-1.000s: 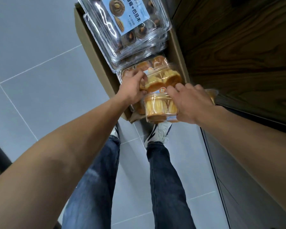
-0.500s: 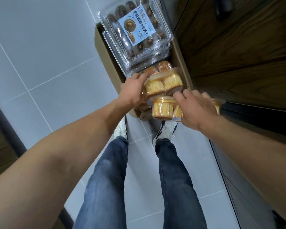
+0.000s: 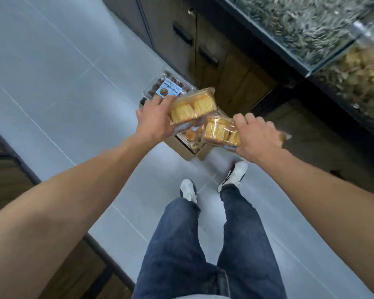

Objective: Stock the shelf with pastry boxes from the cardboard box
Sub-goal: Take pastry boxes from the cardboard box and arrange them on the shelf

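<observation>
Two pastry boxes held above the cardboard box

Two clear boxes of yellow cakes were in hand. The left hand (image 3: 154, 121) had its fingers curled round one pastry box (image 3: 193, 107), tilted, at about 12 o'clock from the person's shoes. The right hand (image 3: 256, 138) gripped a second pastry box (image 3: 219, 131) just at 4 o'clock of the first, the two nearly touching. Beneath them on the grey floor (image 3: 58, 83) sat the cardboard box (image 3: 181, 147), with a blue-labelled tray (image 3: 167, 90) of dark pastries at its 11 o'clock end. A wooden cabinet (image 3: 235, 83) stood at 2 o'clock.
</observation>
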Motion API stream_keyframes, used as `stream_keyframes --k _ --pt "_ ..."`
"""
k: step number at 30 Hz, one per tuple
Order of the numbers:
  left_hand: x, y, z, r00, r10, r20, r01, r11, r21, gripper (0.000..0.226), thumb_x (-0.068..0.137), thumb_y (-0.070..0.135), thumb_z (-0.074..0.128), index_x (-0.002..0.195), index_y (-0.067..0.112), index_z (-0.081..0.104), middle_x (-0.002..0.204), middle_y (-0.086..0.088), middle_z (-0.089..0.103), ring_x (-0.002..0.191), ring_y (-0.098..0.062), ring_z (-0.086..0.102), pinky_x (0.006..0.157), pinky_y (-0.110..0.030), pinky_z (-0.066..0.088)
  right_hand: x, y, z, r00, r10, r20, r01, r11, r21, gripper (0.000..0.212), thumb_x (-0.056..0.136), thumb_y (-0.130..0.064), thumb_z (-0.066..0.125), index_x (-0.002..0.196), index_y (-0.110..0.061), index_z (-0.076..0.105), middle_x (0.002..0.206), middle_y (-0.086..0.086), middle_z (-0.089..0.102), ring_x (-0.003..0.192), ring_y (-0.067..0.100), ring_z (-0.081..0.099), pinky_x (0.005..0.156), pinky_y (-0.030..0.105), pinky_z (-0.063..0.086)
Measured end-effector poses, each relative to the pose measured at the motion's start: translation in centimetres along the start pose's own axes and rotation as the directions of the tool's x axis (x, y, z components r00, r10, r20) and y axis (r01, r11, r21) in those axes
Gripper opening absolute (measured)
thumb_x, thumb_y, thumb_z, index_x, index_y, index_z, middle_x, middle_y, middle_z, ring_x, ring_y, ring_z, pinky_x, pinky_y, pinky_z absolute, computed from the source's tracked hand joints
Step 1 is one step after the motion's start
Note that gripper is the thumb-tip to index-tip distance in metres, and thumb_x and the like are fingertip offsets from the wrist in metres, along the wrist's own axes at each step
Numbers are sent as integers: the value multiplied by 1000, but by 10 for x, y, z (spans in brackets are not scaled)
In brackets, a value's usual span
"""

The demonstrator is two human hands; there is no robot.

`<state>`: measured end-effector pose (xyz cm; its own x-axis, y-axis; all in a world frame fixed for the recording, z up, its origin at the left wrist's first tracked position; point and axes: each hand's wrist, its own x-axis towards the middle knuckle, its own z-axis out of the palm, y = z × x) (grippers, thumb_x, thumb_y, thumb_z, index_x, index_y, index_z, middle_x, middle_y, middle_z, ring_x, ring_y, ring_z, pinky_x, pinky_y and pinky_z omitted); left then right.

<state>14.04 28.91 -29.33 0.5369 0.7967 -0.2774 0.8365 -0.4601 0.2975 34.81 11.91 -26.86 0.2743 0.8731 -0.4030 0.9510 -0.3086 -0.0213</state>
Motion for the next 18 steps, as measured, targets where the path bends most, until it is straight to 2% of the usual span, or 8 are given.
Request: stream_keyframes --k 2,5,8,13,18 --pt "-21 14 -25 998 70 2 -70 997 42 85 67 62 75 139 36 38 130 -3 50 118 -31 46 94 -53 39 -36 2 -19 997 71 -36 -69 996 48 68 75 -41 78 126 -23 36 113 7 51 104 32 54 87 47 44" --pt "-47 42 -56 988 151 44 -155 981 120 86 68 54 77 139 33 34 133 -3 49 119 -32 46 94 -56 42 -94 12 -41 979 180 -94 -169 980 109 75 72 -48 80 129 -27 36 115 5 53 105 29 55 87 45 45" --pt "-73 80 -74 964 265 34 -267 952 148 77 73 41 77 137 33 36 128 -3 49 120 -32 46 93 -57 43 -151 32 -54 953 270 -137 -252 959 133 77 71 -54 80 129 -28 36 115 2 54 103 27 56 85 43 46" --pt "-114 157 -94 899 436 38 -434 876 210 75 75 29 75 139 29 36 126 -5 47 116 -30 44 91 -51 41 -247 73 -68 905 397 -154 -383 916 118 74 74 -35 77 135 -24 36 121 3 52 108 28 52 86 42 45" --pt "-164 235 -113 818 574 30 -560 783 272 75 79 30 70 143 29 32 126 -5 44 117 -32 42 91 -51 39 -342 110 -77 830 516 -211 -500 857 124 77 74 -34 74 139 -23 33 123 5 53 110 30 53 86 41 45"
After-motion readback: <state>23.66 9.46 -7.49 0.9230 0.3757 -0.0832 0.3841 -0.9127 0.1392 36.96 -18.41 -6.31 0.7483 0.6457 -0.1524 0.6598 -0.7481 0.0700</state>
